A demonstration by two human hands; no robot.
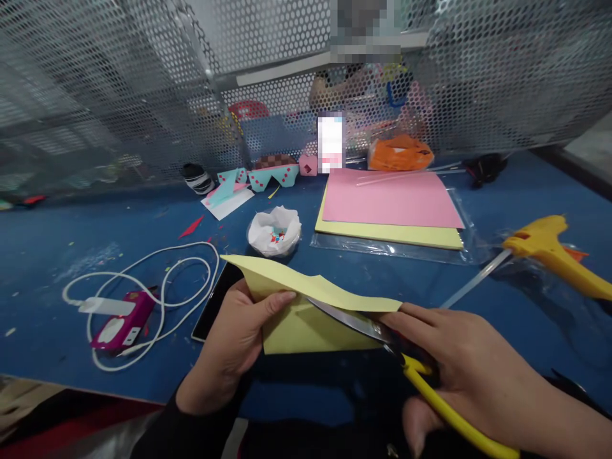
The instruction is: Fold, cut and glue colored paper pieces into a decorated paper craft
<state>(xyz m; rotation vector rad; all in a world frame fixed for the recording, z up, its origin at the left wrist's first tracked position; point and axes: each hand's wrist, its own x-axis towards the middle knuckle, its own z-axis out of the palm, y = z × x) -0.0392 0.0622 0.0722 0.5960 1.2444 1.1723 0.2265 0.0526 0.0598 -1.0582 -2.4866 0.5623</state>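
Observation:
A yellow sheet of paper (pixel 310 328) hangs over the front edge of the table, partly cut, its upper strip curling up. My left hand (pixel 236 335) pinches the sheet at its left side, thumb on top. Scissors (pixel 351 322) with yellow handles are in my right hand (pixel 459 357); one blade lies between the upper strip and the lower part of the paper. The fingers of my right hand also touch the right end of the strip. Part of the scissors' handle is hidden behind that hand. A dark phone (pixel 217 299) lies partly behind my left hand.
A purple device (pixel 127 322) with a looped white cable (pixel 165 299) lies at left. Beyond the paper are a tissue-lined bowl (pixel 275 233) of scraps and pink sheets (pixel 389 201) over yellow ones. A yellow glue gun (pixel 549 245) lies at right; a perforated metal screen (pixel 277 76) borders the back.

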